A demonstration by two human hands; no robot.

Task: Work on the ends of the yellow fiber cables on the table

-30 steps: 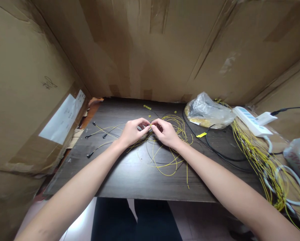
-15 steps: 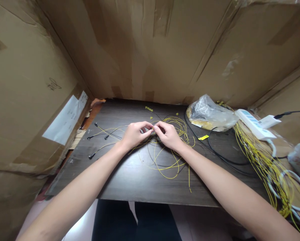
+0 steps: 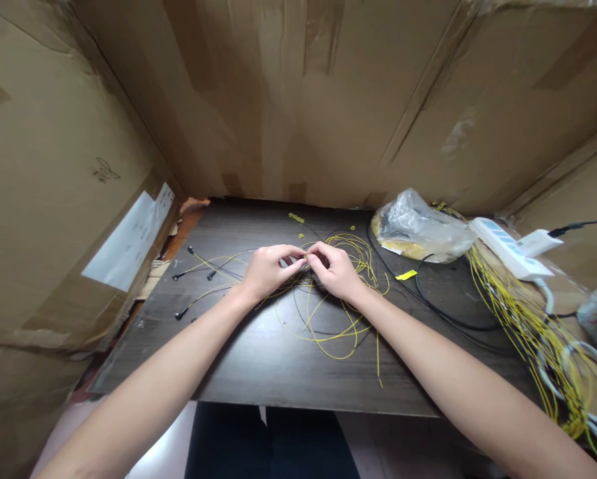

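Over the middle of the dark table, my left hand (image 3: 272,269) and my right hand (image 3: 334,267) meet fingertip to fingertip. Both are closed in a pinch on a small yellow piece (image 3: 307,259), mostly hidden by the fingers and too small to name. Thin yellow and black wires (image 3: 339,358) lie looped beneath and around my right hand. To the left of my left hand, several wires end in black connectors (image 3: 181,313). Tiny yellow pieces (image 3: 296,217) lie beyond my hands.
A clear plastic bag (image 3: 418,229) lies at the back right beside a white power strip (image 3: 510,249). A yellow-tagged black cable (image 3: 448,319) crosses the table's right side. A bundle of yellow wires (image 3: 518,332) hangs at the right edge. Cardboard walls (image 3: 288,100) enclose the table (image 3: 258,379).
My hands stay together in nearly the same place, with only slight finger movement. The view has shifted a little; the wires and other things lie as before.
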